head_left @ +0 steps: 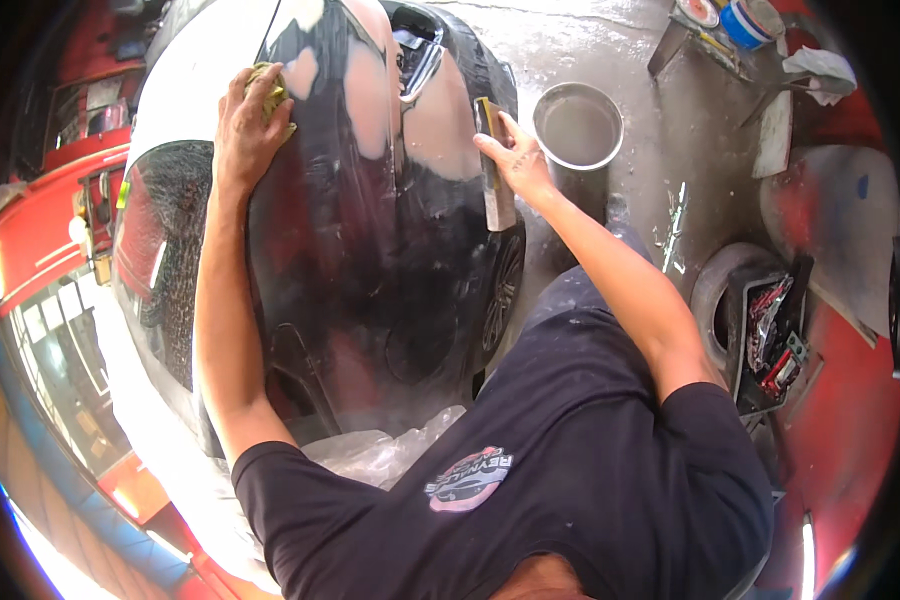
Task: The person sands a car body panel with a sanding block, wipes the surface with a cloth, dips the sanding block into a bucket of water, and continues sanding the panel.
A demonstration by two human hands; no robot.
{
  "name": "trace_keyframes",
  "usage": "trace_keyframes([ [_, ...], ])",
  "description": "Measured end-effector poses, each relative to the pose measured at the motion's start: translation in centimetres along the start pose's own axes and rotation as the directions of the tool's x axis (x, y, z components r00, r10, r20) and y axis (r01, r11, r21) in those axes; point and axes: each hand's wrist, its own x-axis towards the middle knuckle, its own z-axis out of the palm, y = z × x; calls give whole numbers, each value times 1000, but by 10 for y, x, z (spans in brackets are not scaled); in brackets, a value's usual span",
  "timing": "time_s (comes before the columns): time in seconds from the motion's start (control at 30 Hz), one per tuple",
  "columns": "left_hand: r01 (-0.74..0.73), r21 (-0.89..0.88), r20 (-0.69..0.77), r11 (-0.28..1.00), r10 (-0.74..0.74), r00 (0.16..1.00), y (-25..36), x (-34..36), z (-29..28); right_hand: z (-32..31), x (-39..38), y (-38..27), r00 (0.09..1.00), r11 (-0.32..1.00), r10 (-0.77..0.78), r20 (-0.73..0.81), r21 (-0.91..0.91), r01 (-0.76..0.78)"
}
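My left hand (245, 130) rests high on the dark car body (340, 280), fingers curled over a yellowish-green sponge or cloth (270, 85). My right hand (515, 160) grips a long sanding block (497, 205), yellow along its upper edge, held against the car's right-hand edge beside pale filler patches (435, 130). Pinkish and bare patches spread across the upper panel around a light opening. The car's rear glass (165, 250) shows at the left of my left arm.
A round basin of grey water (578, 125) is right of the car. Beyond it are a stand (685, 50) with a blue tub (745, 22), a tire (715, 290), a black tool case (770, 340) and a leaning panel (830, 220). Crumpled clear plastic (370, 450) lies by the car's lower part.
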Motion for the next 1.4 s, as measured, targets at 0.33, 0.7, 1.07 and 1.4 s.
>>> trace_keyframes([
  [0.33, 68, -236, 81, 969, -51, 995, 2, 0, -8, 47, 38, -3, 988, 991, -114, -104, -88, 105],
  [0.7, 42, -306, 146, 951, 3, 989, -16, 18, -8, 77, 58, -23, 944, 932, -280, -176, -284, 224],
  [1.07, -28, -413, 114, 910, 83, 990, -34, 45, 10, 65, 133, -17, 830, 811, -522, -195, -414, 413],
  [1.4, 5, -411, 114, 912, 46, 992, -38, 45, 8, 72, 105, 5, 716, 655, -687, -121, -530, 539],
])
